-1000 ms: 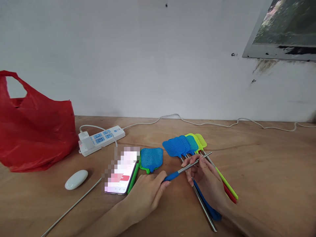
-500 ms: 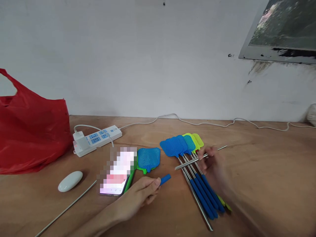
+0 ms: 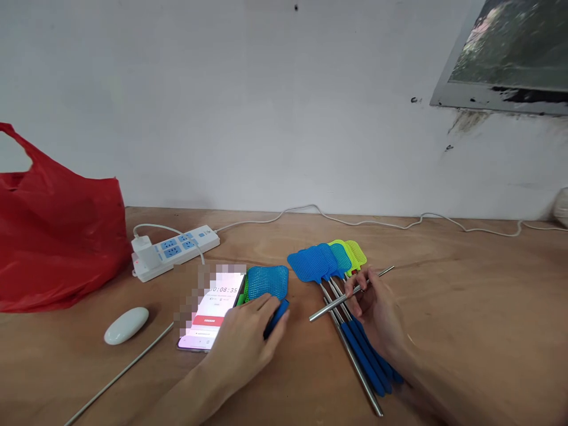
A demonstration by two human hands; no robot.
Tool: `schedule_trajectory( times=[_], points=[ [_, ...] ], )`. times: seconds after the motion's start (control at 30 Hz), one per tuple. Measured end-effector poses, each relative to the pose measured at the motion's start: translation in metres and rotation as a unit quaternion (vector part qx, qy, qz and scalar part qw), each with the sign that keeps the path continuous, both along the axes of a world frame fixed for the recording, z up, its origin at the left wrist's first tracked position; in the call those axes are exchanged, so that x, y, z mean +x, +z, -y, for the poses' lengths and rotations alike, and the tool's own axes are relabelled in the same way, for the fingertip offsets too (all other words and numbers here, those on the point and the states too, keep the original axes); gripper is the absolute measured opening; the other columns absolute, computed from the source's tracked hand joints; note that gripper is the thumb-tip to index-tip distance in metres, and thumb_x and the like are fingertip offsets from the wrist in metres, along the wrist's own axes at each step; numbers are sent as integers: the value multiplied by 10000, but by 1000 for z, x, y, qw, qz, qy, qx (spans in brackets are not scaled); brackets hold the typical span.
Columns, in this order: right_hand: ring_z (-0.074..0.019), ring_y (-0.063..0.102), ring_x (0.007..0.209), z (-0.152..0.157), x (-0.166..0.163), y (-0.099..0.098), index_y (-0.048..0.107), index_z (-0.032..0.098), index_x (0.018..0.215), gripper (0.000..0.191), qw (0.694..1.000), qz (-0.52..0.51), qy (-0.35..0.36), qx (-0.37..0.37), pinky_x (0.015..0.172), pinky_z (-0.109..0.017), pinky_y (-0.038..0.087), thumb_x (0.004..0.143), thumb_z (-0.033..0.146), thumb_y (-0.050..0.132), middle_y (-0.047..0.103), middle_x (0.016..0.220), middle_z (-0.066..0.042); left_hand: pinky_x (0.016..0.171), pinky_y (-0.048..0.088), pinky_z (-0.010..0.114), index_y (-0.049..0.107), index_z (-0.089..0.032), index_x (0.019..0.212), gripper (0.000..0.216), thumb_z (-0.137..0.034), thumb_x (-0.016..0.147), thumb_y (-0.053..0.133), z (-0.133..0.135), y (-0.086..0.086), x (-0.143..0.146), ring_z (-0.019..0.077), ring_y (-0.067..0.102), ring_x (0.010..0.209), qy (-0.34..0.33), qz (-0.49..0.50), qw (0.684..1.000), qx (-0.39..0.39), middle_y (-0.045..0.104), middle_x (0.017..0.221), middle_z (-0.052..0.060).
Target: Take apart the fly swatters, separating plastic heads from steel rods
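My left hand (image 3: 246,334) is closed around a short blue handle (image 3: 276,318), most of it hidden by the fingers. Just beyond it lie a blue fly swatter head (image 3: 268,281) and a green one partly under it. My right hand (image 3: 377,313) grips a thin metal rod (image 3: 320,313), tilted across a fanned row of fly swatters. Their mesh heads, blue (image 3: 305,264), teal and yellow-green (image 3: 356,251), point away from me. Several blue handles (image 3: 366,361) run toward me, partly behind my right wrist. Another metal rod (image 3: 364,384) lies beside them.
A lit phone (image 3: 213,310) showing a timer lies left of my left hand. Further left are a white oval object (image 3: 126,325), a white power strip (image 3: 177,251) with a charger, and a red plastic bag (image 3: 62,242). A cable (image 3: 364,221) runs along the wall.
My left hand has moved slightly left and away from me with the blue handle, which now points up and away. My right hand has shifted the rod a little left and toward me.
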State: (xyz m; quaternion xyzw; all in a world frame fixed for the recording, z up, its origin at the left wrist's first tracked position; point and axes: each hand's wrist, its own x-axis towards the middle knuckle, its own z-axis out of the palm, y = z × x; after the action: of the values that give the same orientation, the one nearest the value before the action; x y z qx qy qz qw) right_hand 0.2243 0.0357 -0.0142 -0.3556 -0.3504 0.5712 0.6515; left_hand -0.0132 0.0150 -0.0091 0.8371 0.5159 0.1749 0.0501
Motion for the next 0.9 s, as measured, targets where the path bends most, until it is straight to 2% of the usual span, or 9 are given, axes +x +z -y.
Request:
schedule_trajectory(
  times=[0.07,0.13,0.2,0.23,0.4,0.67,0.9],
  points=[
    [-66,390,373,0,0,0,450,221,673,468,1000,6,3,-3,350,-186,281,832,581,703,619,612,28,555,344,304,566,-206,853,295,-341,1025,369,-6,1,-5,253,658,653,63,-78,995,-10,658,707,54],
    [-65,385,376,0,0,-1,449,220,676,468,1000,12,6,-9,352,-186,276,852,586,682,622,614,26,557,376,307,601,-190,1070,253,-324,1025,392,-11,5,-10,280,692,676,115,-131,984,-27,707,742,70],
    [-64,387,376,0,0,-2,448,219,678,466,1000,14,10,-12,352,-184,269,857,582,679,624,615,27,574,413,314,533,-177,1289,321,-307,1015,429,-15,9,-15,304,714,735,149,-160,975,-34,741,817,96],
    [-64,389,375,0,0,-2,450,219,678,464,1000,13,14,-12,351,-183,267,852,579,684,625,616,27,582,428,316,507,-175,1334,356,-305,1008,447,-16,11,-17,313,719,767,158,-171,972,-37,748,850,108],
    [-61,386,365,0,-2,-3,471,213,657,476,1000,16,21,-8,346,-183,270,828,598,694,621,598,23,623,465,340,625,-176,1153,266,-342,1000,485,-19,15,-24,342,716,850,148,-209,965,-53,743,920,138],
    [-51,391,346,1,-1,-1,476,203,639,492,1000,13,21,-10,332,-170,258,825,601,699,634,595,13,653,469,358,611,-197,1176,256,-327,991,491,-17,17,-26,346,716,900,133,-211,967,-54,747,997,125],
    [-45,392,352,1,0,-2,476,199,645,482,999,8,33,-3,335,-161,272,876,580,660,640,614,13,578,409,337,548,-199,1167,296,-246,883,479,-12,19,-27,321,706,807,91,-207,973,-43,734,977,96]
  ],
)
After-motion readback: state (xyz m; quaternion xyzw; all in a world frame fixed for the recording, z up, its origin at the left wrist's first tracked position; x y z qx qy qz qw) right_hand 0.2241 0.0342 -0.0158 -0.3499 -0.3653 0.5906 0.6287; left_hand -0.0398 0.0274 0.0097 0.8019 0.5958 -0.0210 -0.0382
